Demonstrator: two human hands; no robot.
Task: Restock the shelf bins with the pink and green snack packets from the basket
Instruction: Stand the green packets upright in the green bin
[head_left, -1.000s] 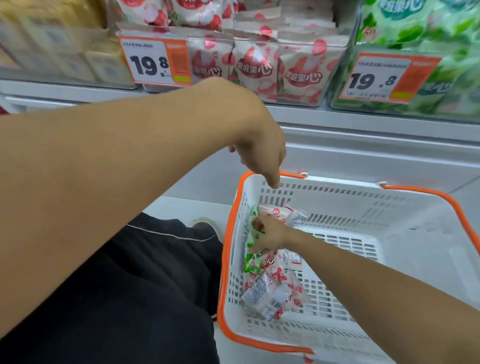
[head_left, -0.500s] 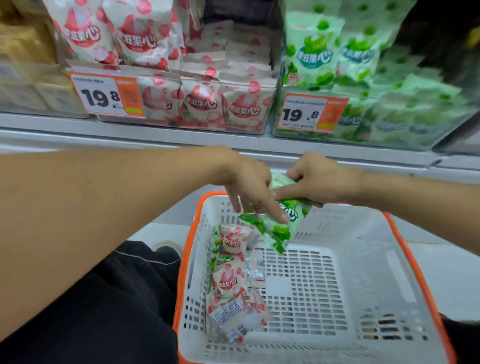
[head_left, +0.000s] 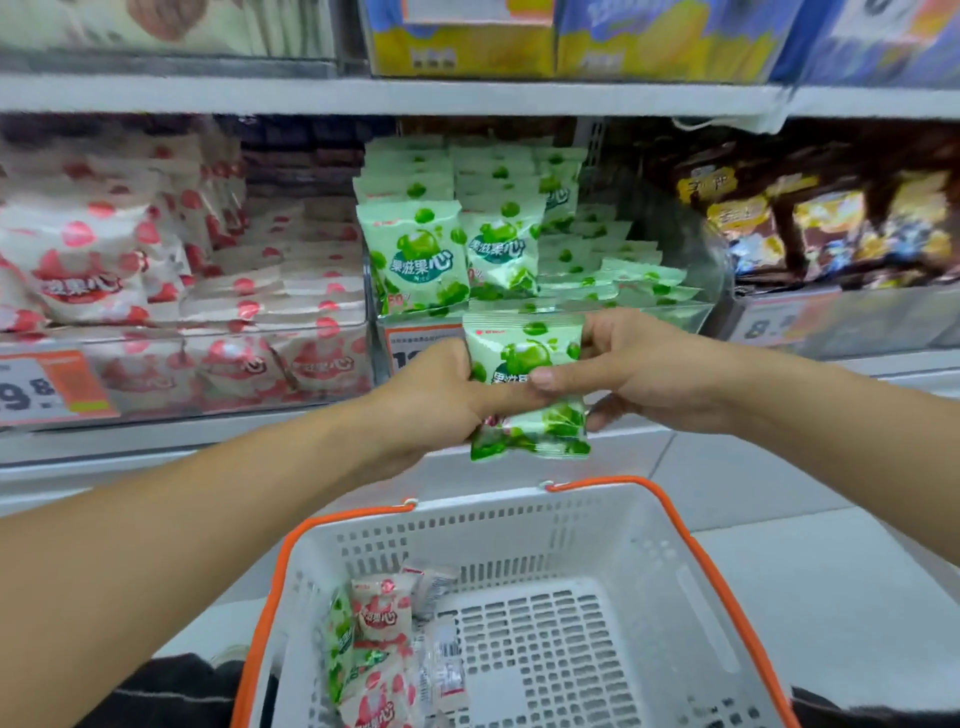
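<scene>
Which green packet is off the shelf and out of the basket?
The green packet gripped by both hands, left hand and right hand, before the green bin.

White metal shelving (head_left: 395, 96) (stocked, somewhat blurred) stands over what looks like pale floor tile (head_left: 753, 478).

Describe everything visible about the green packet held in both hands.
The green packet is a glossy, pale green pouch printed with green fruit and white lettering, crimped along its top edge. It is held upright above the basket, in front of the green bin. The left hand grips its left side; the right hand pinches its right, thumb across the front.
</scene>
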